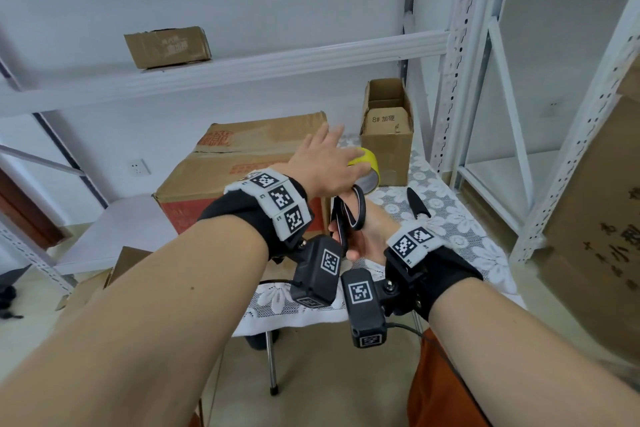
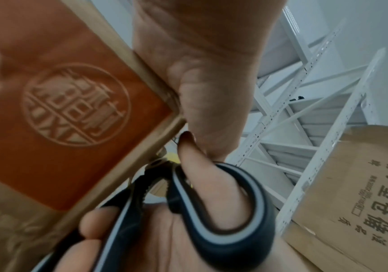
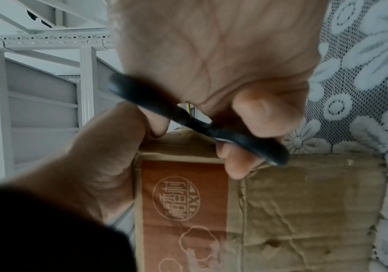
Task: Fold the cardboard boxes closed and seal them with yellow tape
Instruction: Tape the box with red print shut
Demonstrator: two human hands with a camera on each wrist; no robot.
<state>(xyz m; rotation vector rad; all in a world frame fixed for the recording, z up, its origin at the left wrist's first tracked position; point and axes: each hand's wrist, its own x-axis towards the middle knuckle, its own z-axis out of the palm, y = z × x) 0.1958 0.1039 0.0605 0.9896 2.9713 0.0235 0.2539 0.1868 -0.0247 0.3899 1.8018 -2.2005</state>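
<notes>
A large closed cardboard box [image 1: 225, 170] with red print stands on the lace-covered table [image 1: 457, 229]. The yellow tape roll [image 1: 370, 159] is just right of it, in front of a small open-topped box [image 1: 388, 149]. My left hand [image 1: 325, 163] reaches across over the roll, fingers straight and thumb lying on it. Below it my right hand [image 1: 370, 236] grips black scissors [image 1: 358, 208], thumb through one handle loop [image 2: 235, 230]. The blades are hidden behind my hands. The right wrist view shows the scissors [image 3: 246, 145] held near the big box's corner [image 3: 304, 211].
A black sheath-like object [image 1: 417, 203] lies on the lace cloth at the right. A small closed box [image 1: 168, 47] sits on the white shelf behind. White metal racking [image 1: 460, 80] stands at the right, and another large carton [image 1: 595, 201] is close at the far right.
</notes>
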